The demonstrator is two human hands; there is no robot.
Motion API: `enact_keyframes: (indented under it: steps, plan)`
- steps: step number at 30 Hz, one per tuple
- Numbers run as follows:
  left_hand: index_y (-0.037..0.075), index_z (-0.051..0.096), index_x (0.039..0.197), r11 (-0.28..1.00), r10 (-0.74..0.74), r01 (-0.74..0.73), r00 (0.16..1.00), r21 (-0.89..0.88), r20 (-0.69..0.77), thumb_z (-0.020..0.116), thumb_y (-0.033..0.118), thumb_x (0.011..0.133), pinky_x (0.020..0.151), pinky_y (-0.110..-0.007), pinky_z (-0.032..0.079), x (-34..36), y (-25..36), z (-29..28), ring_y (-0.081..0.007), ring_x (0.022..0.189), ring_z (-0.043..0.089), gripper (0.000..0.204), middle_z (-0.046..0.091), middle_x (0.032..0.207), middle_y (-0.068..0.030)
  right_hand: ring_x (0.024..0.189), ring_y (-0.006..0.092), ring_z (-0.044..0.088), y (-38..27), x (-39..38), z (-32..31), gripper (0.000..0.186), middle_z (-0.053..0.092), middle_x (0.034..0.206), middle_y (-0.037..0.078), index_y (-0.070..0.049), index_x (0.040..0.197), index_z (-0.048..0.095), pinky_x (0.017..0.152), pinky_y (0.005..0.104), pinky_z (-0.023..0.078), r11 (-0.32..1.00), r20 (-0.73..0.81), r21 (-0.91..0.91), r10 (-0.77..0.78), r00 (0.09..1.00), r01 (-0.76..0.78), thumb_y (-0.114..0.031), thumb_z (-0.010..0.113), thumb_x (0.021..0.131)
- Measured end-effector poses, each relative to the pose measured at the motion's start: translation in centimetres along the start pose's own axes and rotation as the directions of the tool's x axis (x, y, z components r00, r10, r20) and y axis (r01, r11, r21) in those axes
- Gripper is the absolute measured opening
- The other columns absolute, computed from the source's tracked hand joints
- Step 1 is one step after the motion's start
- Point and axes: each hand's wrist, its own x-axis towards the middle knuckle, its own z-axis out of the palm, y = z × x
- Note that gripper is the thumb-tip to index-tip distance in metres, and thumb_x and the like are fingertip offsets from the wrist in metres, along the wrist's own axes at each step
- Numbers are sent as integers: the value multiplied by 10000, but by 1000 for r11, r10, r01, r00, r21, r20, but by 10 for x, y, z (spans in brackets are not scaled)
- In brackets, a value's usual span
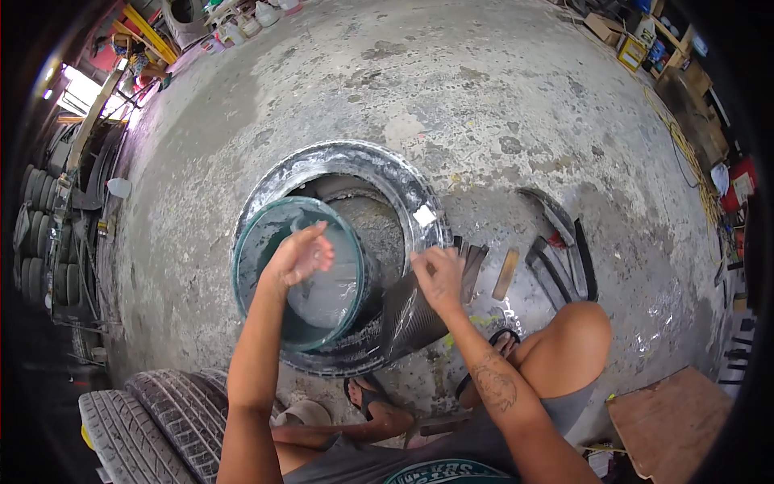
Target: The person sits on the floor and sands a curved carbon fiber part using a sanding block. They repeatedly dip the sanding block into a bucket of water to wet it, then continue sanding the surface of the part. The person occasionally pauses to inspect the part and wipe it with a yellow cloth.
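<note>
Person sits low on concrete floor (pixel 339 89), both bare hands out front, tire (pixel 347 157) lying flat and wet between them and the open floor. Green bucket (pixel 250 282) stands at the tire's left part, overlapping its hole in view; cloudy liquid (pixel 326 294) inside. Left hand (pixel 305 254) hovers over bucket mouth, fingers loosely curled and apart, grip fairly wide, nothing visible in it. Right hand (pixel 438 277) is at the tire's right side, fingers bunched, grip narrow, right by the upper end of a dark ribbed piece (pixel 413 316); can't tell if it pinches that piece, the tire edge or neither. Ribbed piece slants across the tire's lower right, between bucket and right forearm, lower end toward the person's feet. White patch (pixel 423 215) sits on the tire just above right hand. Right of that, on the floor: small wooden block (pixel 505 273), then curved black strips (pixel 556 262) near the right knee. Stacked tires (pixel 153 419) lower left, brown board (pixel 673 423) lower right. White jug (pixel 118 188) far left by the racks, yellow cord (pixel 681 129) along right side.
</note>
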Motion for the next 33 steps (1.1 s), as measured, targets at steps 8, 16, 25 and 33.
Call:
enact_keyframes:
  steps: [8,16,25,33]
  plan:
    - [-100,627,1303,330,840,-469,543,819,-28,556,198,1070,988,-437,554,-17,-131,211,-347,1194,689,385,682,1308,-248,1064,273,576,23,-1,9,220,657,964,0,-157,885,683,929,497,346,990,90,-94,-96,991,104,-363,747,841]
    - [-62,412,1538,173,801,-30,586,984,-123,597,114,1024,1143,-480,420,-119,-231,209,-431,1419,486,574,489,1530,-283,833,316,684,30,-4,28,302,728,833,108,-79,910,706,824,475,488,988,-43,107,115,992,-110,-349,632,1023]
    - [-65,706,1143,436,750,-121,597,892,-286,656,104,977,796,-389,562,-107,-79,43,-320,885,733,242,744,1037,-225,913,317,681,24,-6,19,457,734,835,118,-123,840,749,1011,477,360,987,78,-35,160,984,-158,-484,559,1045]
    - [-57,766,1079,-89,370,35,929,995,0,763,342,841,972,-480,544,92,-117,-124,-417,1101,713,465,728,1110,-327,860,315,681,7,-5,7,458,727,785,131,-129,792,763,946,466,387,992,-18,-107,58,998,-60,-430,542,1058]
